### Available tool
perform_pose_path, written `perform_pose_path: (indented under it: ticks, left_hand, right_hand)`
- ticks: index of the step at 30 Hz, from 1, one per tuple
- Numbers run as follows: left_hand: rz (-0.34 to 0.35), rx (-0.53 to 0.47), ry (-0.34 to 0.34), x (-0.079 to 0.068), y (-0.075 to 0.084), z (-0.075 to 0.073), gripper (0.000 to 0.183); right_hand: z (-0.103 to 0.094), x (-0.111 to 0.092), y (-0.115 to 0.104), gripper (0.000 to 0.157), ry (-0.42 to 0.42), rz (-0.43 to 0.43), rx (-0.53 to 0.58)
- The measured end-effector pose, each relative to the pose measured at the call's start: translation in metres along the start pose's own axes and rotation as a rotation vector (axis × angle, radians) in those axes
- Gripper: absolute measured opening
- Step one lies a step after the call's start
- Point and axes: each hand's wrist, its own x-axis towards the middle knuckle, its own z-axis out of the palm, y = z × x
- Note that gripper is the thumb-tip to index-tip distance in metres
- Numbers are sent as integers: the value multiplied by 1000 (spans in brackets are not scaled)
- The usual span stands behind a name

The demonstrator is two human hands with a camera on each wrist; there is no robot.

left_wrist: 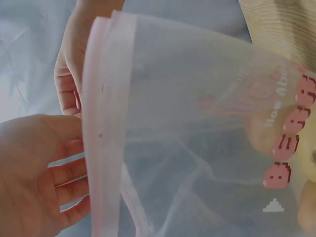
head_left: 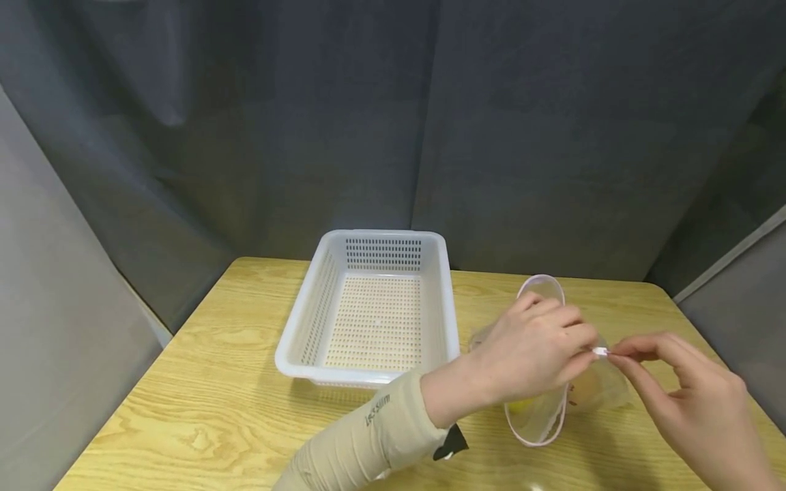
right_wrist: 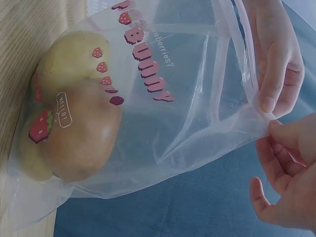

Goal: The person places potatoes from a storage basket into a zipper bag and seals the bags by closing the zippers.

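Note:
A clear zip bag (right_wrist: pixel 192 123) with a pink rim and printed strawberries stands with its mouth gaping. Several rounded fruits, one orange-brown (right_wrist: pixel 84 133) and one yellow (right_wrist: pixel 74 54), lie in its bottom. My left hand (head_left: pixel 540 344) reaches across to the right and grips the rim close to a small white zip slider (head_left: pixel 600 352). From the other side, my right hand (head_left: pixel 690 389) pinches the bag's end corner between thumb and index finger, its other fingers loosely bent. Both hands' fingertips nearly meet there. In the left wrist view, the left fingers (left_wrist: pixel 71 190) are partly hidden behind the rim.
A white perforated plastic basket (head_left: pixel 451 320) stands on the wooden table (head_left: pixel 202 382), left of the bag. Dark grey cloth (head_left: pixel 344 136) hangs behind the table. A beige sleeve (head_left: pixel 374 429) covers the left forearm, which passes in front of the basket's near right corner.

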Motion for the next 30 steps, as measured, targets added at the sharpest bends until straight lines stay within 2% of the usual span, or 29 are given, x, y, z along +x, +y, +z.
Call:
perform_pose_path:
  ticks: [4,6,12,15,19,24,26,28,30]
  left_hand:
    - [8,38,31,1,0,1,20]
    - [7,50,47,1,1,1,20]
    - [2,69,73,0,2,3,19]
    - [-2,68,86,1,2,3,19]
    - [-14,49,115,1,4,4,18]
    - [-14,25,156,1,4,5,17]
    - [-12,25,161,1,4,6,18]
    - [-12,31,159,1,4,6,18]
    - [-12,41,146,1,5,6,19]
  right_hand:
    - [0,0,1,40,-11,-23,-6]
    - [-1,0,2,45,-8,-29,-10]
    - [-3,0,1,43,-20,-21,-27]
    - [-3,0,0,34,-19,-6,-37]
    - [-4,-2,-1,12,-15,17,-47]
    - [-4,-2,-2,24,-14,23,-48]
    - [-4,-2,-2,24,-15,25,-51]
    - [-4,-2,-1,16,-22,27,-59]
    - [-3,-2,-1,21,-34,15,-55]
